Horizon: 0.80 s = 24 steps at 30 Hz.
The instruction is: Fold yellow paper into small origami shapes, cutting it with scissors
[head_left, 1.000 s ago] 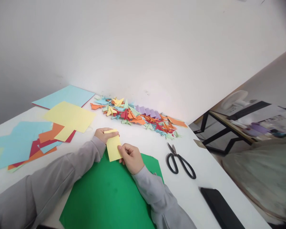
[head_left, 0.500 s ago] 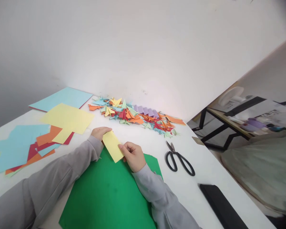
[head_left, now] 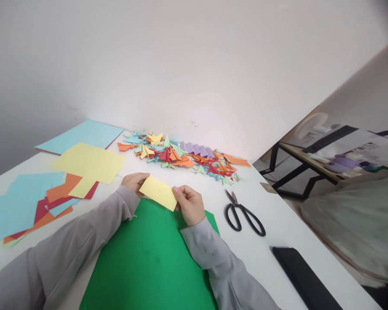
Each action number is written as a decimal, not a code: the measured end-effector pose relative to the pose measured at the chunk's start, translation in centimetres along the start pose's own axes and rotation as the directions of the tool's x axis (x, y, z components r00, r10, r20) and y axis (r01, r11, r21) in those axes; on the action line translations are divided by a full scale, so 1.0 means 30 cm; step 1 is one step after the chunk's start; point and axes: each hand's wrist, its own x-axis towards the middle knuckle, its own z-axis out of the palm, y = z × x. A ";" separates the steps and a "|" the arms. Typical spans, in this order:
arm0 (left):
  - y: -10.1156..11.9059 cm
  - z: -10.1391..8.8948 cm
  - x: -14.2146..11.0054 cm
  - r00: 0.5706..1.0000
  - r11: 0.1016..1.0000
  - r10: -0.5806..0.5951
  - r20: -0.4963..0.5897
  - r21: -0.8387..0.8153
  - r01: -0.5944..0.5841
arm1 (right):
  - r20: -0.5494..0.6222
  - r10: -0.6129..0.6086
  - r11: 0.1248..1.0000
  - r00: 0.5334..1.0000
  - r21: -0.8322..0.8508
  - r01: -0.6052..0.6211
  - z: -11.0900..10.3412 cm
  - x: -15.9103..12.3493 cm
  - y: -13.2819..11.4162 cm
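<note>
Between my two hands is a small yellow rectangle of paper (head_left: 159, 192), held above the far edge of a green sheet (head_left: 148, 258). My left hand (head_left: 135, 182) is closed on the paper's left end, its thumb side along the upper corner. My right hand (head_left: 190, 204) pinches the right end between thumb and fingers. The paper looks flat and slopes down toward the right. Some fingers of both hands are hidden behind it or curled under.
Folded paper planes (head_left: 177, 157) in many colours pile up along the wall. Black-handled scissors (head_left: 241, 213) and a black flat object (head_left: 304, 275) lie at right. Coloured paper pieces (head_left: 54, 193), a large yellow sheet (head_left: 90, 161) and a blue sheet (head_left: 84, 135) are at left.
The yellow paper has turned from a steep slant to a more level one. My right hand has moved right and slightly up with its end; the left hand has barely moved.
</note>
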 end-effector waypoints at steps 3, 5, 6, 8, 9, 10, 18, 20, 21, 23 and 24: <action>0.006 -0.002 0.010 0.999 0.994 -0.029 0.022 -0.101 0.031 | -0.063 0.042 0.995 0.997 0.088 -0.037 -0.006 0.016 0.015; 0.003 -0.005 0.015 0.995 0.992 -0.066 0.080 -0.103 0.074 | -0.105 0.114 0.975 0.988 0.205 -0.091 -0.010 0.029 0.022; -0.002 -0.006 0.016 0.990 0.993 -0.082 0.117 -0.075 0.091 | -0.108 0.162 0.950 0.981 0.287 -0.125 -0.012 0.034 0.022; -0.015 -0.004 0.010 0.978 0.997 -0.078 0.191 0.005 0.079 | -0.075 0.257 0.864 0.963 0.464 -0.195 -0.016 0.041 0.017; -0.023 -0.001 0.005 0.971 0.998 -0.057 0.233 0.046 0.048 | -0.044 0.294 0.812 0.955 0.538 -0.225 -0.017 0.042 0.013; -0.032 0.002 -0.001 0.961 0.996 -0.048 0.271 0.083 0.026 | -0.007 0.320 0.765 0.948 0.592 -0.253 -0.017 0.042 0.009; -0.072 0.026 -0.024 0.911 0.991 -0.021 0.412 0.128 -0.035 | 0.193 0.312 0.741 0.930 0.564 -0.365 0.021 0.014 0.029; -0.074 0.026 -0.023 0.909 0.990 -0.005 0.417 0.130 -0.054 | 0.187 0.275 0.782 0.943 0.528 -0.333 0.029 0.011 0.035; -0.074 0.026 -0.023 0.908 0.990 0.000 0.419 0.129 -0.060 | 0.180 0.259 0.798 0.949 0.513 -0.315 0.032 0.011 0.037; -0.074 0.025 -0.023 0.904 0.989 0.004 0.427 0.131 -0.066 | 0.166 0.240 0.823 0.956 0.488 -0.291 0.034 0.011 0.038; -0.073 0.024 -0.024 0.903 0.989 0.005 0.430 0.134 -0.069 | 0.162 0.232 0.833 0.959 0.477 -0.282 0.035 0.011 0.037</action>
